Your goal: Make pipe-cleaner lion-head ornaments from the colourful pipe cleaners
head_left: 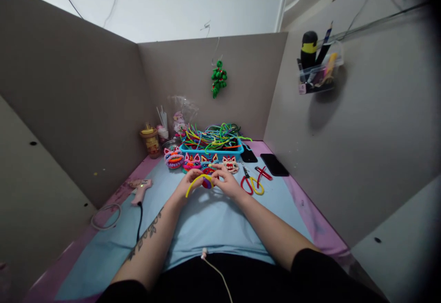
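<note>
My left hand (188, 182) and my right hand (225, 180) meet over the light blue mat (206, 222), fingers pinched together. Between them sits a small round pipe-cleaner piece (207, 182) in purple and red. A yellow pipe cleaner (193, 184) curves out from it toward my left wrist. Both hands grip this piece, the left on the yellow strand side, the right on the far side. Just beyond my fingers stands a row of finished colourful pipe-cleaner faces (191, 160).
A blue basket (212, 149) of loose pipe cleaners stands at the back. Red and yellow scissors (252, 181) and two dark phones (274, 164) lie to the right. A pink glue gun (140, 188) with cord lies left. Grey partition walls enclose the desk.
</note>
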`<state>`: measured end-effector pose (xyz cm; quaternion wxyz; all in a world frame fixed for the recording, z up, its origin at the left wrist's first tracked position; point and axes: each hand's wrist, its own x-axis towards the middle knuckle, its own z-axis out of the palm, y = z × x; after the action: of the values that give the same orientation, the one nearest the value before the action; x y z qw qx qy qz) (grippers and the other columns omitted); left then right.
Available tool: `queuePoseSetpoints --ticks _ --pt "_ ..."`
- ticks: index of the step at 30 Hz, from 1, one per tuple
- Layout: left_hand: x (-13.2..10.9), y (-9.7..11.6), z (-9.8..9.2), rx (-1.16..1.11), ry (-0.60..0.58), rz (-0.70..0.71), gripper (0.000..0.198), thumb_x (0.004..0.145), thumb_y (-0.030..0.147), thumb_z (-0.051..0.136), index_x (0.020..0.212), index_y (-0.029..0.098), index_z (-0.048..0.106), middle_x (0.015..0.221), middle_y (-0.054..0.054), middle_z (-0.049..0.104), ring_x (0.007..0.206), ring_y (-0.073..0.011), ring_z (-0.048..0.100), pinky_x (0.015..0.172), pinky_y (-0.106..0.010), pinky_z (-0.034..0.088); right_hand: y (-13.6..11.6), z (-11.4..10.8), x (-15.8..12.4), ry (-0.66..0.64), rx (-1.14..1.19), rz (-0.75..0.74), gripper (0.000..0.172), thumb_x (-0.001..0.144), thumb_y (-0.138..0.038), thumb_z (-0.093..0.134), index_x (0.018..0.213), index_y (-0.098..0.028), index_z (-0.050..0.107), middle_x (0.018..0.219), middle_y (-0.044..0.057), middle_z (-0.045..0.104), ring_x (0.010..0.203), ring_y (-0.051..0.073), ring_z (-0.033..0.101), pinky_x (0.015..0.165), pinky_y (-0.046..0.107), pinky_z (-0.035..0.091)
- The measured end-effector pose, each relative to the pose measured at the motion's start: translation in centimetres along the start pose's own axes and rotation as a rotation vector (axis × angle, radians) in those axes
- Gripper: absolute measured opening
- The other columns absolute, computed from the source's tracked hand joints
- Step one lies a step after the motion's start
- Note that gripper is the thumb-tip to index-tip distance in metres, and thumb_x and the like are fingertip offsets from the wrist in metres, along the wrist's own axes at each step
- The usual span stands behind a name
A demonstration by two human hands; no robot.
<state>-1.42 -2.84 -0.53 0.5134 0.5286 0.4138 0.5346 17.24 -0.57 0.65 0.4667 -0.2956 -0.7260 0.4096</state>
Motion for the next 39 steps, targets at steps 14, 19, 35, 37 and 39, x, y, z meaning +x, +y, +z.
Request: queuePoseSetpoints --ticks 14,19,35,37,39 --pt "-0.6 0.3 1.1 0.106 -0.136 -0.008 0.031 0.063 0.039 0.074 0.072 0.011 0.065 0.07 -0.005 0.064 0.064 -0.0135 0.056 0.064 -0.025 0.041 -0.4 0.6 -0.6 0.039 -0.239 -0.133 0.004 0.076 -0.024 0.059 0.074 -0.021 0.061 0.122 0.007 0.046 0.119 0.023 0.042 0.102 0.04 0.028" --pt "-0.5 0.3 1.2 0.175 -0.12 0.014 0.032 0.061 0.041 0.075 0.072 0.011 0.066 0.068 -0.004 0.064 0.063 -0.0143 0.055 0.063 -0.026 0.042 0.0 0.2 -0.5 0.026 -0.399 -0.293 0.005 0.076 -0.019 0.057 0.078 -0.022 0.061 0.124 0.007 0.047 0.121 0.025 0.038 0.104 0.047 0.026" --pt "-0.1 -0.1 1.8 0.798 -0.009 0.403 0.026 0.082 0.039 0.052 0.082 0.018 0.068 0.076 -0.003 0.065 0.072 -0.0175 0.054 0.074 -0.029 0.037 1.8 2.4 0.1 0.234 -0.038 -0.057 0.014 0.079 -0.028 0.051 0.068 -0.02 0.051 0.096 0.006 0.053 0.099 0.02 0.051 0.088 0.034 0.039" --pt "-0.2 -0.2 1.7 0.83 -0.016 0.416 0.027 0.083 0.039 0.05 0.087 0.019 0.068 0.079 -0.004 0.066 0.075 -0.0182 0.054 0.076 -0.03 0.036 2.1 2.3 0.1 0.242 -0.003 -0.015 0.014 0.076 -0.029 0.056 0.066 -0.02 0.054 0.097 0.005 0.054 0.1 0.02 0.05 0.088 0.033 0.037" --pt "-0.3 -0.3 1.7 0.86 -0.026 0.434 0.028 0.084 0.039 0.049 0.09 0.019 0.067 0.08 -0.005 0.065 0.076 -0.0183 0.054 0.076 -0.031 0.035 2.3 2.1 0.2 0.24 0.04 0.029 0.015 0.072 -0.031 0.06 0.064 -0.019 0.055 0.091 0.004 0.056 0.098 0.02 0.05 0.088 0.032 0.037"
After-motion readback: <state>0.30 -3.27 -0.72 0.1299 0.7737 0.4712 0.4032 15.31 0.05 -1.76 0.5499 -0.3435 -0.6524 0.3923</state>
